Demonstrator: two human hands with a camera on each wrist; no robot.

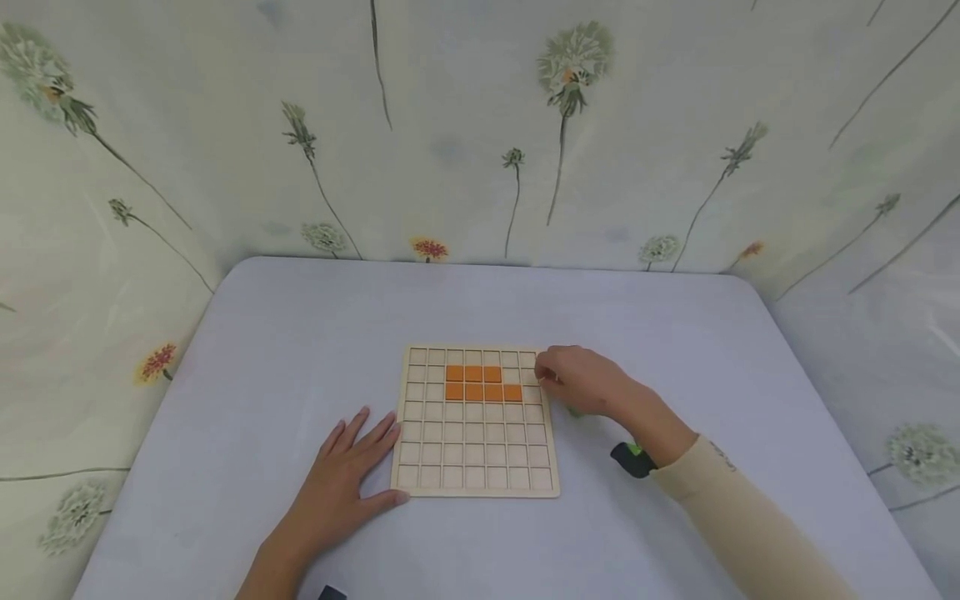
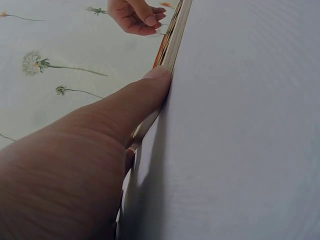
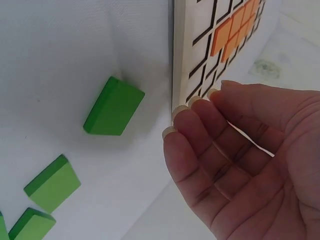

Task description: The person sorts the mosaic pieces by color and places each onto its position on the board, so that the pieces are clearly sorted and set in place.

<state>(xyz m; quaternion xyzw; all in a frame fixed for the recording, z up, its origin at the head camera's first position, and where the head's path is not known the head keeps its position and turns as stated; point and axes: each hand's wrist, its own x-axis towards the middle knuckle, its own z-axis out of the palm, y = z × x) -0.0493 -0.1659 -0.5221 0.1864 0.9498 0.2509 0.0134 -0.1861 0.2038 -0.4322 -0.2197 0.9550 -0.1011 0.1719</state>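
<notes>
A square wooden grid board (image 1: 476, 492) lies on the table, with several orange tiles (image 1: 474, 392) set side by side in two rows of its upper cells. My left hand (image 1: 341, 479) rests spread along the board's left side, and its thumb touches the lower left corner. Over the board's upper right edge hovers my right hand (image 1: 585, 379), its fingers loosely bent. The right wrist view shows this hand (image 3: 235, 150) with no tile visible between thumb and fingers. Beside the board there, a dark green block (image 3: 115, 107) lies on the table.
Lighter green blocks (image 3: 52, 185) lie farther from the board in the right wrist view. The white table (image 1: 300, 333) has a patterned curtain (image 1: 450, 167) behind it and at both sides. A black wrist device (image 1: 633, 460) shows under the right forearm.
</notes>
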